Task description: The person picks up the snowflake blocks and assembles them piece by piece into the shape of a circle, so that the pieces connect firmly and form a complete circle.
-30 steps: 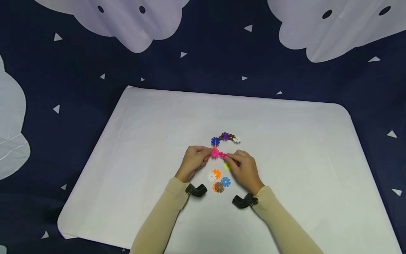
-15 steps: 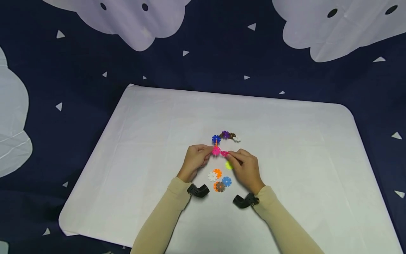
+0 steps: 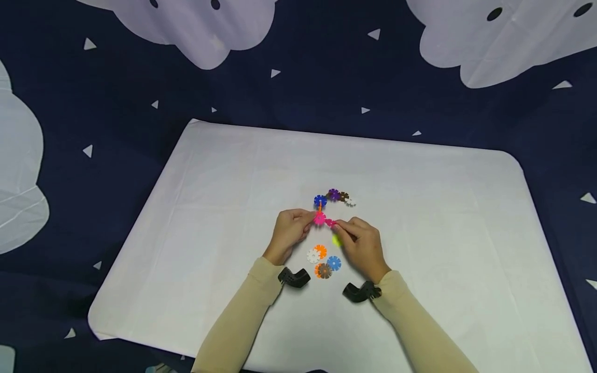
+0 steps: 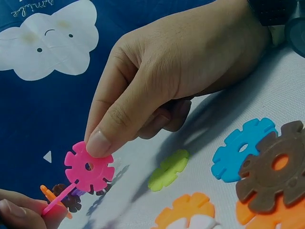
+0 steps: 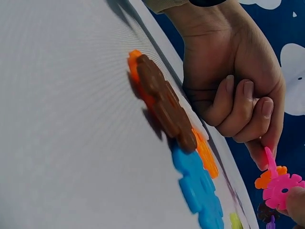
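My left hand (image 3: 290, 232) pinches a pink notched disc (image 4: 89, 167) between thumb and forefinger. My right hand (image 3: 364, 246) pinches a second pink notched disc (image 5: 270, 162), seen edge-on. In the left wrist view, the two pink discs meet at their rims; how deep the slots engage is too small to tell. From the first pink disc a chain runs away: an orange disc (image 3: 320, 207) edge-on, a dark blue disc (image 3: 319, 199), a purple disc (image 3: 333, 195), brown discs (image 3: 344, 197) and a white disc (image 3: 351, 202) at its end.
Loose notched discs lie nearer my body: a light blue disc (image 3: 333, 263), a brown disc (image 3: 324, 271) over an orange one, a white disc (image 3: 313, 256) against another orange one. A yellow-green disc (image 4: 168, 170) lies beside my right hand. A white sheet (image 3: 186, 248) covers the table.
Half a second ago the right hand's pink disc showed slightly apart from the left one; now they meet. The whole head view has shifted a little. Both hands keep their pinch.
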The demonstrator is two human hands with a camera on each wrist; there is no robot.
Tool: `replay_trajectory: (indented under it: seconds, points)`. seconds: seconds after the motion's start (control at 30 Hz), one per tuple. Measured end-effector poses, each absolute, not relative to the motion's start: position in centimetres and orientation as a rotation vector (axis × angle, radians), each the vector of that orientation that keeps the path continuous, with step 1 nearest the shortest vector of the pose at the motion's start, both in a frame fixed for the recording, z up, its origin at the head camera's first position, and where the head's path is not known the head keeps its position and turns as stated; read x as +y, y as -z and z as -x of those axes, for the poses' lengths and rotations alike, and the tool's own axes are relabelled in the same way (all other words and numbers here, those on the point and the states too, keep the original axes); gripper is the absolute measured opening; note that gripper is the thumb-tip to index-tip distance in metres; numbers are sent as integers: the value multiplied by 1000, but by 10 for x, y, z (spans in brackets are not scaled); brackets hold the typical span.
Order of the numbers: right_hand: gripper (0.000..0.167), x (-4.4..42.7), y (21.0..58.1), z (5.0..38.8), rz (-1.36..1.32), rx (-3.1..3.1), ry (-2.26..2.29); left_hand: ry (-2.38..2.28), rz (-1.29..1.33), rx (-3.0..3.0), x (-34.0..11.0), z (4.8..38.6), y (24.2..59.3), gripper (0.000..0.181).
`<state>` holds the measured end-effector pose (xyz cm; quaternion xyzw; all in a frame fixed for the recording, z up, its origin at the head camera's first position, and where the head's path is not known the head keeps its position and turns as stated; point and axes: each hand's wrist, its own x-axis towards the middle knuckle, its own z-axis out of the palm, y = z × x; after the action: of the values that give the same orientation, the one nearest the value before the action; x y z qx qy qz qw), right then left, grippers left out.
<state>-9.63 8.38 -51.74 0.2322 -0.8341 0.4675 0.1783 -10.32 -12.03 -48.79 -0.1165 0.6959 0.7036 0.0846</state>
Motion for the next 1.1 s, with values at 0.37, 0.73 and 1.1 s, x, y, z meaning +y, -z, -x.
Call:
replay_trajectory:
  seconds: [0.37, 0.73, 1.1]
  points:
    - [16, 85, 517, 98, -639, -2336, -1290, -2095, 342, 2077, -119, 106, 488, 22]
    - [14, 83, 514, 98, -681, -2309, -1254, -2121, 349, 2094, -117, 107, 487, 22]
    - [15, 77, 514, 92, -679, -2281, -1279, -2178, 413, 2040, -115, 105, 488, 21]
